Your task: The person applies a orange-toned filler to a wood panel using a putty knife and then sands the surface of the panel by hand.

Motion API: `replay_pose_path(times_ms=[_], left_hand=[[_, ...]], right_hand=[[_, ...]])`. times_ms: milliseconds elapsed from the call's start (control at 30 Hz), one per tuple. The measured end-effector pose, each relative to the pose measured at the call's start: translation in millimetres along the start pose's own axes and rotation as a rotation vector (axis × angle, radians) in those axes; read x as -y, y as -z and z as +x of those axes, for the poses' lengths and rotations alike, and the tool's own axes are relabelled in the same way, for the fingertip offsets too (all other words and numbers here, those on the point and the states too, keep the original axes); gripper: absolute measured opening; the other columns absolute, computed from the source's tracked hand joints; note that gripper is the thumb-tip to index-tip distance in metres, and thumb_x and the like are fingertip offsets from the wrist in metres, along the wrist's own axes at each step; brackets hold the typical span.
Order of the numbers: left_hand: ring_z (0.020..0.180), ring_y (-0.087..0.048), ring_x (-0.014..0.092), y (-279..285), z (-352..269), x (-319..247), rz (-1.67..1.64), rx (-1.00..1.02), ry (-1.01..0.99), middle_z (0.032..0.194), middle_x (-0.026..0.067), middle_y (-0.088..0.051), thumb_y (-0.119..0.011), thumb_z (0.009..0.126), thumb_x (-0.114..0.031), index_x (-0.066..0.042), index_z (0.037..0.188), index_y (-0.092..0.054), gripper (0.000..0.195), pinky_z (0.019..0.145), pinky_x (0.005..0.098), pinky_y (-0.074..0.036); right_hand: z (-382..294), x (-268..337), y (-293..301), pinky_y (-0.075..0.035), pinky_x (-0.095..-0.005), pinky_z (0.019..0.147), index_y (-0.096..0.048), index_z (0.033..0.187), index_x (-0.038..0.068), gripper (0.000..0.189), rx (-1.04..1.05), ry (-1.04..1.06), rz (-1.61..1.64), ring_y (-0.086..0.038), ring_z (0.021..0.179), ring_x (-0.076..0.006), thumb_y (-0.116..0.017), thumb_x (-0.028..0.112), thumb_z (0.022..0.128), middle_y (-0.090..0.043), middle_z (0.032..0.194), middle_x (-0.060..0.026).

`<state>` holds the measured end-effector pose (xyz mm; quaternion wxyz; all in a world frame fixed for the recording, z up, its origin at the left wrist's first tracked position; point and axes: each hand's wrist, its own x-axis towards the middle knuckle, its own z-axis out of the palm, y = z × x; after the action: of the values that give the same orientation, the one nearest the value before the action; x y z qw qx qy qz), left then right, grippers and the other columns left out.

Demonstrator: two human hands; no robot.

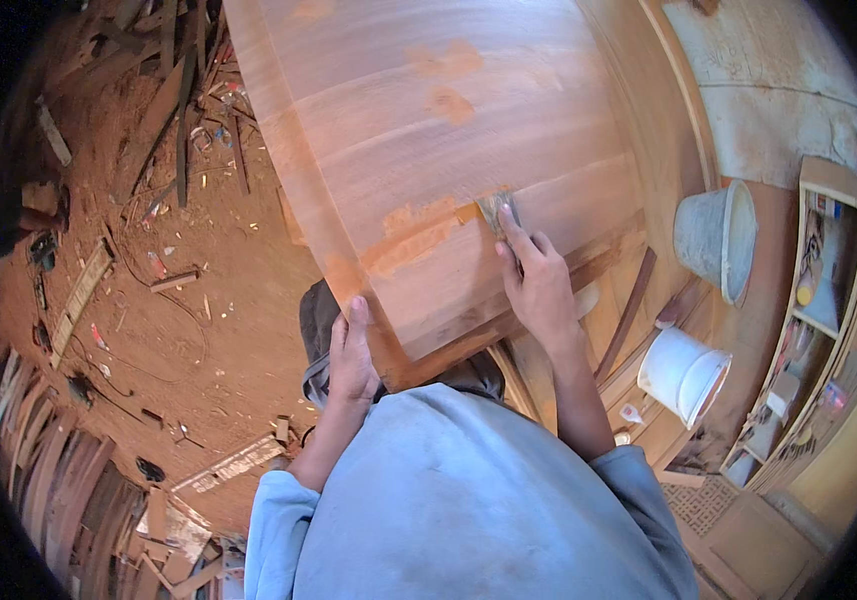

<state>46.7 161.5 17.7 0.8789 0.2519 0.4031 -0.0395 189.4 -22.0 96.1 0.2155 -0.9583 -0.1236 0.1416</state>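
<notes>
A wooden panel (pixel 548 120) with a raised edge frame lies in front of me, its near corner at my lap. My right hand (pixel 539 281) grips a putty knife (pixel 498 210), whose blade rests on the panel's surface. Orange-brown filler (pixel 417 236) is smeared in a band left of the blade, and more patches of filler (pixel 449 105) dot the panel farther up. My left hand (pixel 353 360) holds the panel's left edge near the corner, thumb on top; its other fingers are partly hidden.
At right stand a grey bucket (pixel 713 240), a white bucket (pixel 682 375) and a wooden shelf unit (pixel 822 322) with small items. Wood offcuts (pixel 180 112) and scraps litter the dirt floor (pixel 195 337) on the left. Stacked wood strips (pixel 53 472) lie at lower left.
</notes>
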Motion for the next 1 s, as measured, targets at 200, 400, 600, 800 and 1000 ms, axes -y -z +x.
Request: replay_pose_path(times_ms=[200, 400, 600, 800, 1000], left_hand=[[0.116, -0.053, 0.015, -6, -1, -1, 0.019, -0.084, -0.047, 0.123, 0.0072, -0.059, -0.054, 0.099, -0.034, 0.001, 0.126, -0.052, 0.044, 0.100, 0.0299, -0.041], [0.118, -0.050, 0.014, -4, 1, 7, 0.066, -0.167, -0.081, 0.125, 0.0068, -0.058, -0.057, 0.098, -0.029, 0.002, 0.124, -0.056, 0.041, 0.104, 0.0285, -0.034], [0.119, -0.051, 0.015, -6, 2, 10, 0.061, -0.222, -0.131, 0.126, 0.0075, -0.058, -0.057, 0.098, -0.030, 0.003, 0.124, -0.056, 0.042, 0.104, 0.0294, -0.036], [0.115, -0.056, 0.018, 5, 7, 13, 0.015, -0.132, -0.141, 0.124, 0.0093, -0.060, -0.054, 0.099, -0.032, 0.001, 0.125, -0.054, 0.042, 0.099, 0.0328, -0.044], [0.114, -0.056, 0.017, -3, 9, 9, -0.006, -0.130, -0.160, 0.124, 0.0090, -0.060, -0.054, 0.099, -0.030, 0.000, 0.125, -0.054, 0.040, 0.099, 0.0318, -0.044]], right_hand=[[4, -10, 27, -0.050, -0.0464, 0.072, -0.054, 0.131, 0.003, 0.039, 0.046, 0.111, 0.081, -0.062, 0.080, -0.0407, -0.056, 0.015, 0.094, -0.061, 0.086, -0.0248], [1, -27, 4, -0.050, -0.0468, 0.071, -0.053, 0.132, 0.002, 0.039, -0.017, 0.067, -0.087, -0.063, 0.079, -0.0401, -0.053, 0.018, 0.096, -0.062, 0.091, -0.0271], [21, -49, 28, -0.050, -0.0487, 0.072, -0.053, 0.131, 0.003, 0.039, -0.009, 0.089, 0.033, -0.063, 0.081, -0.0416, -0.053, 0.019, 0.095, -0.063, 0.096, -0.0263], [10, -56, 23, -0.049, -0.0505, 0.078, -0.054, 0.131, 0.003, 0.039, -0.015, 0.068, -0.043, -0.062, 0.086, -0.0443, -0.054, 0.018, 0.094, -0.062, 0.093, -0.0292], [26, -64, 27, -0.049, -0.0502, 0.076, -0.056, 0.127, 0.000, 0.038, -0.141, 0.125, -0.021, -0.061, 0.087, -0.0452, -0.055, 0.016, 0.093, -0.063, 0.094, -0.0294]])
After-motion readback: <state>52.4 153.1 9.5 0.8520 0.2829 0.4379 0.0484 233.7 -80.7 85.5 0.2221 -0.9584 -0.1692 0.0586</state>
